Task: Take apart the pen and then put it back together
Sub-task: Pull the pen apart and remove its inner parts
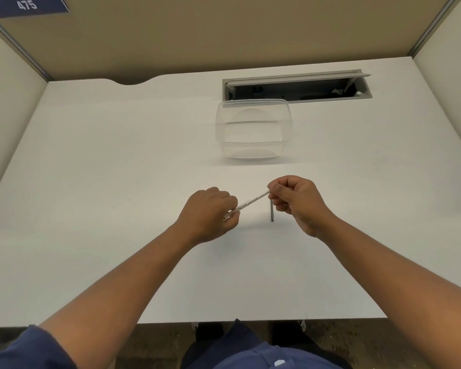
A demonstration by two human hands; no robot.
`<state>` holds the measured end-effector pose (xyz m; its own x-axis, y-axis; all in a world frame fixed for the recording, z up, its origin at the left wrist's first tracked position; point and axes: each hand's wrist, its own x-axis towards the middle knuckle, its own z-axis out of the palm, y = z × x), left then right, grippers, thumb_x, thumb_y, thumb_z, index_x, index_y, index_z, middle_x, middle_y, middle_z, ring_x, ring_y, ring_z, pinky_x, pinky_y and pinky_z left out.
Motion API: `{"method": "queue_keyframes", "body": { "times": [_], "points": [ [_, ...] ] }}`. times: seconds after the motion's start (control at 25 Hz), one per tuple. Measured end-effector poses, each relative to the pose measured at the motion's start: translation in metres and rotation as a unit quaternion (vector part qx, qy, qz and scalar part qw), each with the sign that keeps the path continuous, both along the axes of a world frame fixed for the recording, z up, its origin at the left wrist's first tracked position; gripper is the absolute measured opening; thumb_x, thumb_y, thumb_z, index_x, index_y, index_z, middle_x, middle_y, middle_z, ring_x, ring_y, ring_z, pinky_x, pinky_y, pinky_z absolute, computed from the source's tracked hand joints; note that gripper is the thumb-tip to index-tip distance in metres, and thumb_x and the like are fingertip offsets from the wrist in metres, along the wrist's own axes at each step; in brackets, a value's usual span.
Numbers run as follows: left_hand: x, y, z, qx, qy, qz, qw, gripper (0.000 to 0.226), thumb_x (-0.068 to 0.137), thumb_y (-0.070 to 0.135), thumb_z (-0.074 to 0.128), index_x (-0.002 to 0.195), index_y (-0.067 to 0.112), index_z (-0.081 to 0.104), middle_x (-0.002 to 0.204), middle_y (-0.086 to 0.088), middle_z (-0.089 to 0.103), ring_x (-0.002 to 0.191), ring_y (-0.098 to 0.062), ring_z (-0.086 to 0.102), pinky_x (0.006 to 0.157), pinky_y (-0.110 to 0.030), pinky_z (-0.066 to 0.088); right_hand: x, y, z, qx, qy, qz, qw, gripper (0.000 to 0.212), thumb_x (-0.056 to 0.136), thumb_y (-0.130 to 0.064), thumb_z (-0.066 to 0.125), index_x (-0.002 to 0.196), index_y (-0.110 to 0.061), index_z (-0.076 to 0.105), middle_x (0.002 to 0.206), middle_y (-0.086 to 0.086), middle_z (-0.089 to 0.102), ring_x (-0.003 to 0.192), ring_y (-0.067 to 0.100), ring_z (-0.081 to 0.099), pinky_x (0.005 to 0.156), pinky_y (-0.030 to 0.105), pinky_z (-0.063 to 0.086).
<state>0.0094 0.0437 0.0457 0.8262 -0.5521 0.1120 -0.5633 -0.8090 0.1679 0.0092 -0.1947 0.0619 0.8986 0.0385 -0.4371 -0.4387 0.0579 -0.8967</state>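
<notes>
While both hands hold it above the desk (pixel 117 182), the white pen barrel (pixel 252 202) runs diagonally — low end pinched in the left hand (pixel 208 211), high end pinched in the right hand (pixel 297 201). A dark slender part (pixel 272 211), probably the cap, lies on the desk just under the right hand — the nearer one.

Both bare forearms are reaching forward from the near edge of the desk and angling in toward each other. The left hand (pixel 210 211) is lying knuckles-up, its fingers curling down and pinching the lower end of the pen barrel (pixel 250 202) against the thumb. The right hand (pixel 296 201) is sitting a little farther forward and higher, fingers curling inward, thumb and forefinger pinching the barrel's upper end. The two hands are staying apart, joined only by what they are holding.
</notes>
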Motion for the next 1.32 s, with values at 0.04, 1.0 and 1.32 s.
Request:
{"method": "queue_keyframes", "body": {
  "times": [0.04,1.0,1.32],
  "points": [
    [-0.003,-0.002,0.003,-0.017,0.010,0.011,1.000,0.016,0.089,0.037,0.058,0.088,0.022,0.064,0.077,0.006,0.063,0.070,-0.023,0.057,0.051,-0.033,0.046,-0.001,0.000,0.001,0.009,0.003,0.000,1.000,0.007,0.094,-0.011,0.068,0.090,-0.008,0.072,0.074,0.006,0.069,0.066,0.017,0.059,0.066,0.030,0.048],
    [0.002,-0.031,0.003,-0.099,-0.063,-0.049,0.992,0.018,0.098,0.030,0.057,0.102,0.023,0.073,0.077,0.004,0.061,0.064,-0.023,0.048,0.054,-0.034,0.037,-0.008,-0.004,0.020,0.032,0.166,0.195,0.966,0.025,0.101,-0.027,0.055,0.087,-0.010,0.067,0.073,0.007,0.063,0.058,0.016,0.053,0.051,0.024,0.043],
    [0.003,-0.025,0.010,-0.069,-0.080,-0.082,0.991,0.016,0.098,0.030,0.058,0.095,0.024,0.072,0.074,0.005,0.059,0.065,-0.024,0.049,0.058,-0.031,0.030,-0.014,0.002,0.017,0.021,0.148,0.193,0.970,0.027,0.102,-0.024,0.054,0.080,-0.013,0.065,0.066,0.002,0.057,0.053,0.011,0.045,0.047,0.020,0.037]
  ]
}}
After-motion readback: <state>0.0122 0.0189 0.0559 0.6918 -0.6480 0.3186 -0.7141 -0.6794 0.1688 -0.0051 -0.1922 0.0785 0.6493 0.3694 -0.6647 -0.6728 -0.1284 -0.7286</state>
